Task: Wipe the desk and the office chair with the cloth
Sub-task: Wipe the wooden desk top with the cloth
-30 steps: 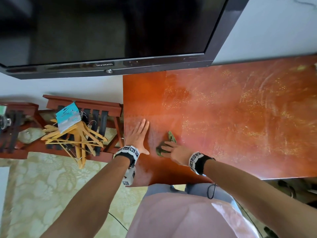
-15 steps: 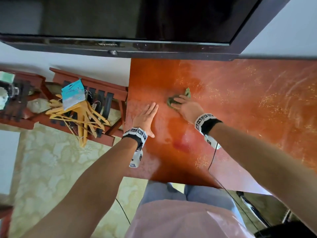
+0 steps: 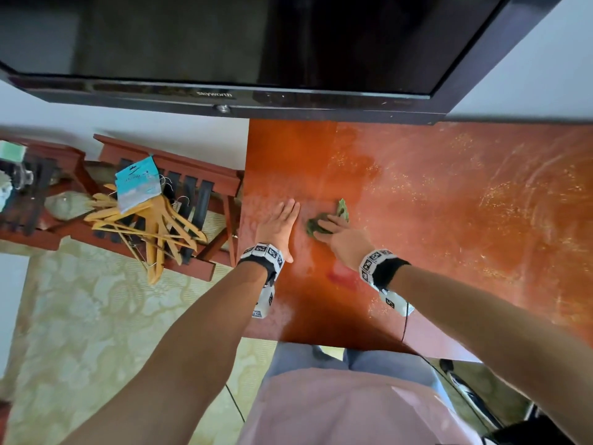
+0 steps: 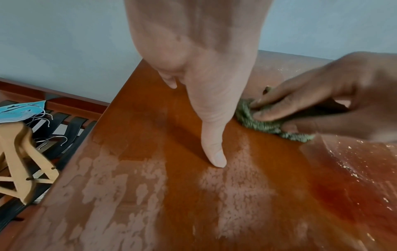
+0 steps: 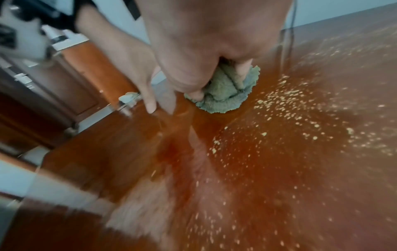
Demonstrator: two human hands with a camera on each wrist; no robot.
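Note:
The desk has a glossy red-brown top with pale dust streaks and specks. My left hand lies flat on it near the left edge, fingers straight. Just to its right, my right hand presses a bunched green cloth onto the desk. Its fingers curl over the cloth and the thumb pinches it from the side. In the right wrist view the cloth bulges under my right hand, next to my left hand. No office chair is clearly in view.
A black television hangs over the desk's back edge. Left of the desk a red wooden rack holds wooden hangers and a blue packet. Yellow specks cover the desk to the right. Patterned flooring lies below.
My right hand has pushed the cloth away from the desk's front edge, then drawn it left, close to the left hand's fingers. The left hand has stayed flat.

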